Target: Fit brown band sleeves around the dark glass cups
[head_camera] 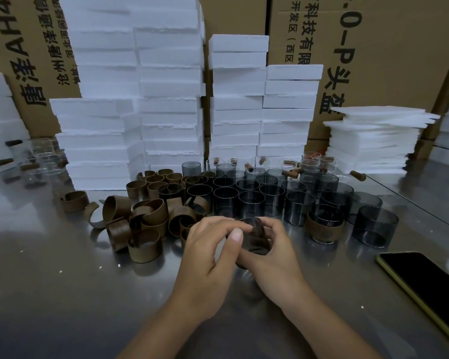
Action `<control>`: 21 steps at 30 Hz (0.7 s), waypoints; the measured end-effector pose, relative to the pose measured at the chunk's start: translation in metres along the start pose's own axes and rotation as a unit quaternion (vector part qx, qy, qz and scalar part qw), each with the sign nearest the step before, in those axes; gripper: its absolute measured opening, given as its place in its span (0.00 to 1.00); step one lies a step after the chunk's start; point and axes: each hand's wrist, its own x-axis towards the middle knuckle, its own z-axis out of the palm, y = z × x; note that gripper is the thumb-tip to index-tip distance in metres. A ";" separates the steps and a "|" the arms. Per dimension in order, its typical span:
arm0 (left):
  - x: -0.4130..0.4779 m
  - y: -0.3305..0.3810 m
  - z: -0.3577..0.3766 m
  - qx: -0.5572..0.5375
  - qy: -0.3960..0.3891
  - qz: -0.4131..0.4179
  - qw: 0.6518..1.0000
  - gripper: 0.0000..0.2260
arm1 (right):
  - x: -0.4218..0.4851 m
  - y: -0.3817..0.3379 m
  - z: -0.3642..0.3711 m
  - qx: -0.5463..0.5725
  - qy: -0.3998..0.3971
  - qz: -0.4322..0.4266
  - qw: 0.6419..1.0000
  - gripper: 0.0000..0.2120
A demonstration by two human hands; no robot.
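Between both hands, just above the steel table, sits a dark glass cup [254,237] with a brown band around it, mostly hidden by fingers. My left hand [208,255] grips its left side, thumb on the rim. My right hand [272,252] wraps its right side. A heap of loose brown band sleeves [143,218] lies to the left. Several bare dark glass cups [252,198] stand in rows behind the hands. One cup wearing a brown sleeve [324,226] stands to the right.
Stacks of white foam blocks [166,99] and cardboard boxes [386,60] wall off the back. Clear glass cups with brown handles [39,161] stand at far left and behind the dark cups. A phone [425,288] lies at the right on the steel table [62,294].
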 end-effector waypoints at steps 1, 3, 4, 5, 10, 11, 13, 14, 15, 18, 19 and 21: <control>0.000 -0.001 0.000 0.006 0.004 -0.003 1.000 0.13 | 0.001 0.000 0.000 0.002 0.007 0.006 1.000 0.26; 0.000 -0.004 -0.001 0.017 0.005 -0.020 1.000 0.13 | 0.001 0.001 -0.001 -0.006 0.016 0.013 1.000 0.27; 0.000 -0.006 -0.001 0.021 0.004 -0.031 0.999 0.13 | 0.001 0.001 -0.001 -0.011 0.020 0.012 1.000 0.27; 0.000 -0.008 -0.002 0.024 0.006 -0.040 0.999 0.13 | 0.001 0.001 -0.001 -0.016 0.023 0.010 1.000 0.27; 0.002 -0.015 -0.004 0.029 0.024 -0.068 0.997 0.12 | 0.000 0.000 0.001 -0.013 0.023 -0.005 1.000 0.27; 0.002 -0.016 -0.004 0.023 0.026 -0.072 0.997 0.12 | 0.000 0.000 0.001 -0.008 0.020 -0.009 1.000 0.26; 0.003 -0.017 -0.005 0.006 0.017 -0.081 0.997 0.13 | 0.000 0.001 0.002 -0.003 0.010 -0.018 1.000 0.26; 0.003 -0.017 -0.006 -0.003 0.005 -0.089 0.996 0.14 | 0.000 0.001 0.002 -0.003 0.004 -0.022 1.000 0.25; 0.003 -0.016 -0.006 -0.013 -0.009 -0.096 0.995 0.15 | 0.000 0.001 0.002 -0.004 -0.004 -0.027 1.000 0.25; 0.003 -0.014 -0.005 -0.044 -0.042 -0.108 0.992 0.18 | -0.002 0.002 0.003 -0.011 -0.027 -0.045 0.999 0.26; 0.004 -0.012 -0.005 -0.051 -0.048 -0.109 0.992 0.19 | -0.002 0.002 0.004 -0.013 -0.033 -0.050 0.998 0.27; 0.004 -0.008 -0.003 -0.056 -0.051 -0.098 0.992 0.20 | -0.004 0.003 0.007 -0.008 -0.043 -0.059 0.997 0.29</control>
